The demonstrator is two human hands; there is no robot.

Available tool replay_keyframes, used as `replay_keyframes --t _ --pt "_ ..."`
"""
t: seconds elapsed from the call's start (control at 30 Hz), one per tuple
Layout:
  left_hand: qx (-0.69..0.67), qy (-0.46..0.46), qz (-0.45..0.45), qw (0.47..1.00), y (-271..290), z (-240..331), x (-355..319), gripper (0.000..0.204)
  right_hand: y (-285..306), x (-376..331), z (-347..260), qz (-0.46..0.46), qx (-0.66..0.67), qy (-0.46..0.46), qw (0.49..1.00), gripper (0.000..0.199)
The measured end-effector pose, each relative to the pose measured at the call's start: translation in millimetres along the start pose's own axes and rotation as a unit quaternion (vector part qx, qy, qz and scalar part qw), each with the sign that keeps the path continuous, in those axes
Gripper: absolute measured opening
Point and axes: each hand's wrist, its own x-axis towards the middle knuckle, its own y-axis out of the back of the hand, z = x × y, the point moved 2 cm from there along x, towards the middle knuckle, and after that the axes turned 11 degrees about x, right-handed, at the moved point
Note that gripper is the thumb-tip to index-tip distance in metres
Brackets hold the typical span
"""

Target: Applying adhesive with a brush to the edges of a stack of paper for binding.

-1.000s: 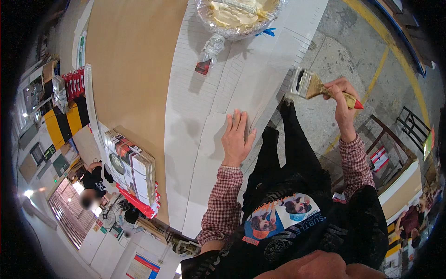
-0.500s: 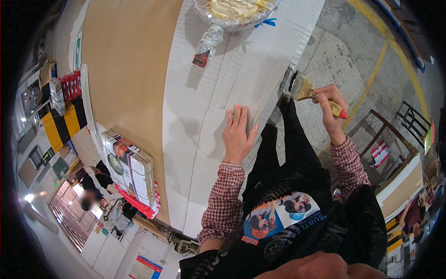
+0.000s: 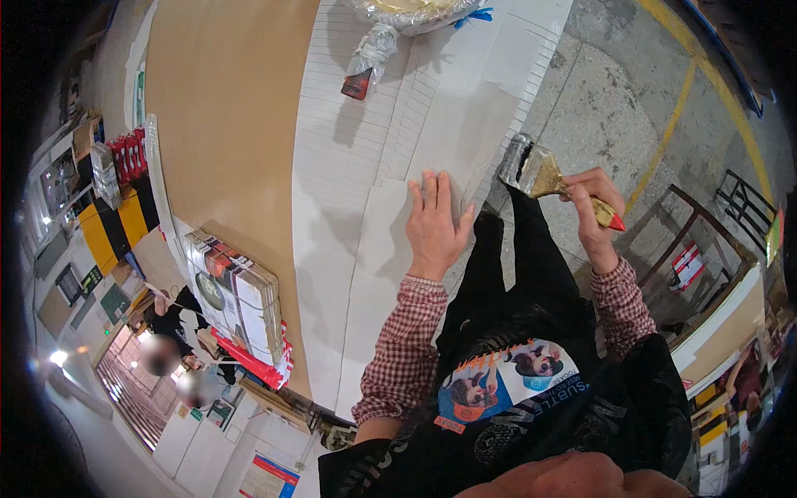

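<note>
My left hand (image 3: 437, 239) lies flat, fingers stretched, on white paper sheets (image 3: 378, 216) laid overlapping, with many narrow stepped edges. A flat, wide paintbrush (image 3: 545, 174) is gripped in my right hand (image 3: 594, 207); its yellowish handle ends in a red tip. The bristles point left and sit at the right edge of the sheets; I cannot tell whether they press on it. At the far end of the sheets stands a round, plastic-wrapped pan (image 3: 422, 18) of cream-coloured paste, its wrapped handle (image 3: 370, 60) reaching toward me. The view's top edge cuts the pan off.
Left of the sheets runs a brown board surface (image 3: 224, 124). A strapped stack of printed sheets (image 3: 237, 290) lies on its near left part, above red-and-white packaging. A metal frame (image 3: 706, 224) stands on the concrete floor at right. Other people are in the left background.
The brush has come slightly nearer to me along the sheets' right edge. My left hand stays flat on the paper. The view has shifted a little, so the pan sits higher in it.
</note>
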Motion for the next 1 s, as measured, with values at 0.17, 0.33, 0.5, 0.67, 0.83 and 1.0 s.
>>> replay_keyframes --t 0.17,0.33,0.5,0.67,0.83,1.0 --pt "0.058 0.052 0.064 0.995 -25 18 -7 0.081 17 -17 -5 0.069 0.041 -0.007 0.997 0.018" --pt "0.081 0.117 0.026 0.989 -34 20 -43 0.099 25 -26 -5 0.076 0.038 -0.019 0.996 0.018" --pt "0.107 0.071 0.003 0.992 -23 -4 -66 0.098 12 -30 -5 0.056 -0.002 0.019 0.998 0.015" --pt "0.031 -0.013 -0.013 0.999 -3 -29 -64 0.075 0 -25 -5 0.045 -0.001 0.058 0.997 0.01" --pt "-0.033 -0.02 -0.017 0.999 9 -40 -58 0.066 -9 -18 6 0.04 -0.01 0.065 0.997 0.01" --pt "-0.05 -0.032 -0.015 0.998 14 -39 -54 0.059 -17 -23 9 0.027 -0.007 0.058 0.998 0.009"
